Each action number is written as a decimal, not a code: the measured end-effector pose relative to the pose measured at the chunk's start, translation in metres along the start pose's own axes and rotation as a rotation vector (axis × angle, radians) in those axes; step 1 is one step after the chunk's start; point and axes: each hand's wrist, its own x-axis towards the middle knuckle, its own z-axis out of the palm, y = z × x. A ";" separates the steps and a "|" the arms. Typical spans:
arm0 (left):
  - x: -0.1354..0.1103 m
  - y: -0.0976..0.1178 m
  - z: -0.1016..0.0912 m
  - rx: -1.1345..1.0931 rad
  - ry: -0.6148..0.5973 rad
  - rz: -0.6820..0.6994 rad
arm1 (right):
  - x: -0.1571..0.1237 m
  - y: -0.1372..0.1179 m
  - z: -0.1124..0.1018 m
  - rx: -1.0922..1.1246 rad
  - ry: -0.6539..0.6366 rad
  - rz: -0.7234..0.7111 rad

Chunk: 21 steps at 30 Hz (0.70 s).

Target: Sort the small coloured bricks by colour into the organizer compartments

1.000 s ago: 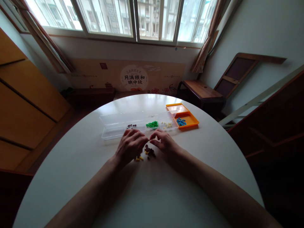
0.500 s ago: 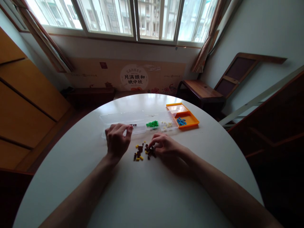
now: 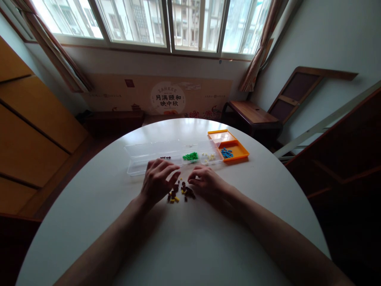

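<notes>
Small dark brown and yellow building bricks [image 3: 188, 191] lie in a loose pile on the white round table [image 3: 190, 246]. Just left of the pile hovers my left hand [image 3: 157, 180], its thumb and fingers apart with nothing visible between them. At the pile's right edge, my right hand [image 3: 206, 178] has its fingertips pinched together; anything held there is too small to make out. Behind both hands stands a clear plastic compartment box [image 3: 138, 169] with its lid open. It holds green bricks [image 3: 190, 157], pale cream bricks [image 3: 209, 157] and a few dark bricks [image 3: 165, 157].
An orange tray [image 3: 240, 150] with blue bricks [image 3: 227, 153] sits at the clear box's right end. Beyond the table are a wooden chair [image 3: 253, 113] on the right, a window [image 3: 137, 22] at the back and a wooden cabinet [image 3: 35, 131] on the left.
My left hand has moved right and nearer, from over the clear box to beside the brick pile, and its fingers have spread. My right hand has lifted slightly off the bricks.
</notes>
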 end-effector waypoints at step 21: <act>-0.001 -0.004 0.002 -0.030 0.011 0.032 | 0.003 -0.002 0.004 0.252 0.143 0.084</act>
